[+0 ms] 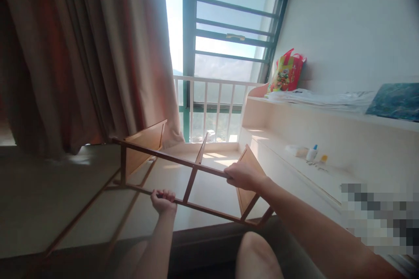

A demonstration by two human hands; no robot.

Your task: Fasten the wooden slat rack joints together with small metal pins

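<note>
A brown wooden shelf rack point(176, 159) lies tilted across the middle of the view, with two long rails, crossbars and flat panels set between them. My left hand point(163, 200) is closed round its nearer rail, left of the middle crossbar. On the farther rail, my right hand point(245, 176) grips near the right-hand panel point(248, 198). Another panel point(144, 148) stands at the rack's left end. Two long wooden bars point(87, 210) run from that end toward the lower left; whether they join the rack I cannot tell.
A brown curtain point(98, 52) hangs at the left, beside a window point(235, 63) with a white railing point(218, 91). Along the right, a white shelf unit point(278, 115) bears a red bag point(288, 72), papers point(324, 96) and a small white bottle with a blue cap point(312, 153). My knees are below.
</note>
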